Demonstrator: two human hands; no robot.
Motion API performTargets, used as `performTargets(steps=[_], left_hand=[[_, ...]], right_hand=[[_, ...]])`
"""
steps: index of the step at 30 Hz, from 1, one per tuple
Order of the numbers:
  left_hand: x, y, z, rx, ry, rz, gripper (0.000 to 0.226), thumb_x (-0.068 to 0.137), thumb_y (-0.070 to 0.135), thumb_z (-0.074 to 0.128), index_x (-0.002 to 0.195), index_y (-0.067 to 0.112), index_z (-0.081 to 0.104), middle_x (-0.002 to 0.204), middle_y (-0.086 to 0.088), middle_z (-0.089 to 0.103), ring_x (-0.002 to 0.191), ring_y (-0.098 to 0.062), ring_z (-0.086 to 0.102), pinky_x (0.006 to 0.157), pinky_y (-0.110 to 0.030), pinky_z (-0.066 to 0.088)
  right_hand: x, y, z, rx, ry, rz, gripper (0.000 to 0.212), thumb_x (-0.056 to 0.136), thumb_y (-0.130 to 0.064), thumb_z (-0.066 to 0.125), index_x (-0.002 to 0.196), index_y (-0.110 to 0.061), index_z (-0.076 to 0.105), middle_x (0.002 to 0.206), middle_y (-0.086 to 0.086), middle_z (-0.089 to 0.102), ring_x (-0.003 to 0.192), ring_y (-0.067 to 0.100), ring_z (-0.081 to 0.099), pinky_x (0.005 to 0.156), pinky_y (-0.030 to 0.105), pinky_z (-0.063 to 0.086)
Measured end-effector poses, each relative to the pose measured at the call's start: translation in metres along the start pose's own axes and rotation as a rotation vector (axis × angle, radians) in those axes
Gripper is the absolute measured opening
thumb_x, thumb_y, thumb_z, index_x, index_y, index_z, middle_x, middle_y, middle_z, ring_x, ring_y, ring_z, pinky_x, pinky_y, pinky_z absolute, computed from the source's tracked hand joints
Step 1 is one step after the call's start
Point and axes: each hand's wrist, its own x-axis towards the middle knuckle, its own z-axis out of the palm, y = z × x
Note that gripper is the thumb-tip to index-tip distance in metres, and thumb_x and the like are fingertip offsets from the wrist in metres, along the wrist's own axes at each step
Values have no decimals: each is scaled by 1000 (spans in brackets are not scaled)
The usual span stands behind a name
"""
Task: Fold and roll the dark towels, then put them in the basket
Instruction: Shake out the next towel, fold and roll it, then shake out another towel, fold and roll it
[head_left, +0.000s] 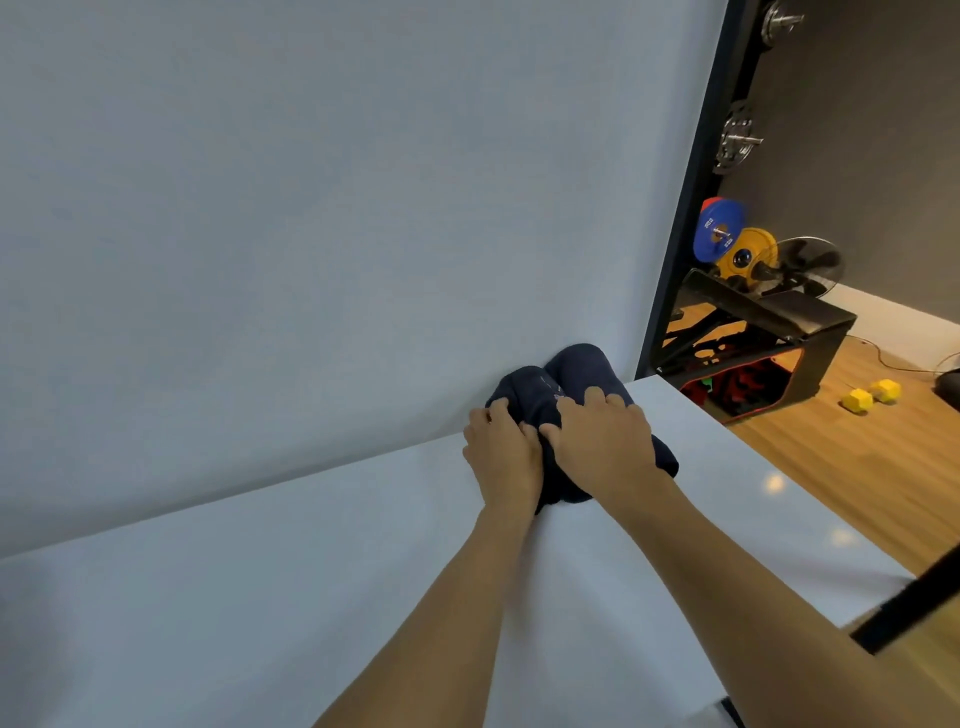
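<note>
A dark navy towel (535, 400), rolled into a thick bundle, lies at the far side of the white table (311, 571), against the white backdrop. A second dark roll (582, 364) sits just behind it, touching the backdrop. My left hand (501, 457) grips the near roll's left part with curled fingers. My right hand (605, 441) lies over its right part, fingers curled onto the cloth. The hands hide much of the near roll. No basket is in view.
A white backdrop (311, 208) rises straight behind the table. The table's right edge (779, 493) drops to a wooden floor. Beyond it stand a black rack with weight plates (719, 236), a fan (805, 265) and a yellow dumbbell (870, 396).
</note>
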Motion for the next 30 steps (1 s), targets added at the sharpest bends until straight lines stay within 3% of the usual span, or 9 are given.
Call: performTargets(steps=[6,11,14,17,19,21,24,27,30], left_hand=[[-15,-13,1,85,83,169,30,94,14,49,123,13,55,120,-7,57,105,-28,53,88,-35,42],[-27,-27,3,356,87,239,23,93,19,43,92,16,66,105,-5,62,96,-29,51,77,-36,29],[-31,-28,0,406,-121,188,59,94,40,9,116,18,59,139,-2,49,131,-30,34,100,-43,24],[-31,-25,-6,396,-276,172,57,101,44,12,143,19,40,161,3,14,148,-30,0,117,-53,-1],[-29,-24,-10,386,-345,151,55,102,45,13,147,19,35,162,0,9,149,-31,-6,117,-55,-6],[-27,-26,-16,401,-383,131,56,102,46,14,144,17,38,161,-3,15,149,-32,-2,118,-55,-2],[-25,-29,-40,361,-315,166,45,102,43,28,123,12,53,143,-7,42,140,-34,28,112,-50,24],[-26,-39,-88,314,-248,224,27,96,28,42,113,14,58,121,-4,57,115,-30,54,93,-42,44],[-34,-63,-153,389,-228,238,20,91,20,45,105,16,60,103,-5,61,93,-28,59,82,-43,50]], right_hand=[[-1,-9,0,30,44,4,43,99,-43,40,131,-17,51,127,8,51,114,26,51,92,39,41],[-4,-10,-1,76,29,24,42,100,-41,39,135,-19,47,123,9,51,109,27,54,85,36,47],[-5,-9,-2,73,21,24,42,101,-40,39,137,-20,44,123,9,53,110,27,55,85,37,48],[-7,-9,-1,61,41,7,42,102,-39,40,138,-18,41,122,11,56,108,27,57,83,36,50],[-9,-10,-4,22,34,-7,40,102,-38,40,137,-18,43,123,10,56,109,26,57,84,36,50],[-12,-14,-10,-43,31,-11,41,101,-37,42,138,-17,43,127,9,55,114,26,55,89,36,47],[-22,-33,-21,-35,120,-84,38,99,-33,44,135,-18,46,129,7,53,114,24,53,91,36,41],[-42,-80,-28,248,80,-190,37,98,-19,40,133,-20,49,127,4,56,110,24,56,92,38,45],[-67,-137,-32,501,10,-287,47,97,-8,35,142,-20,44,132,4,55,113,24,57,94,39,47]])
